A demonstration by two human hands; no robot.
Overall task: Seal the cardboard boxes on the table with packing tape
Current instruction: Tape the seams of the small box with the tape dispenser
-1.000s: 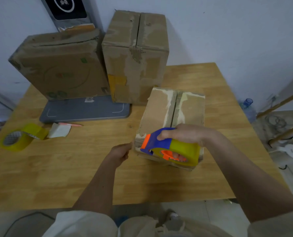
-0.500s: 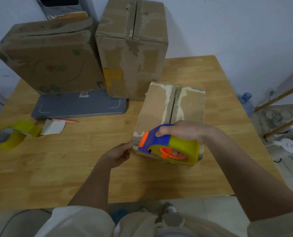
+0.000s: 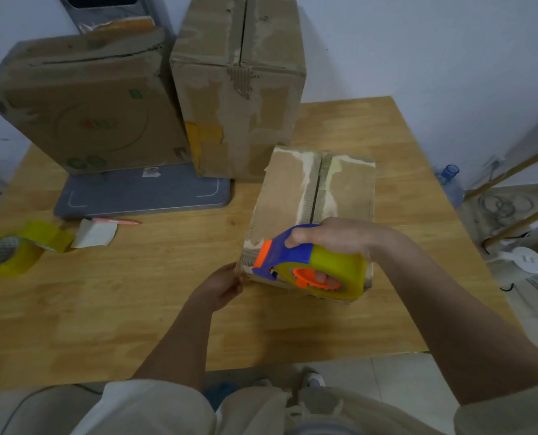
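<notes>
Head view, seated at a light wooden tabletop. Two tall, worn brown cardboard boxes stand at the far side: a wide one with faded green print on a flat grey slab, and a narrower upright one just beside it, its top flaps meeting at a dark seam. The small, low brown cardboard box lies nearest me, right of centre. Its open centre seam is its long axis, running straight away from me toward the wall, edged with pale torn paper.

My right hand is clamped over a yellow tape roll in a blue and orange hand dispenser, held at the box's near edge. My left hand is closed, pinching something at the box's near-left corner; I judge it to be the tape's free end, though clear tape is too faint to confirm.

The seam lies ahead of the dispenser, so the coming pull should go away from me along it.

Smaller items at left: a loose yellow tape roll, a white paper scrap, a pink pen. The box's near face is hidden by the dispenser.
</notes>
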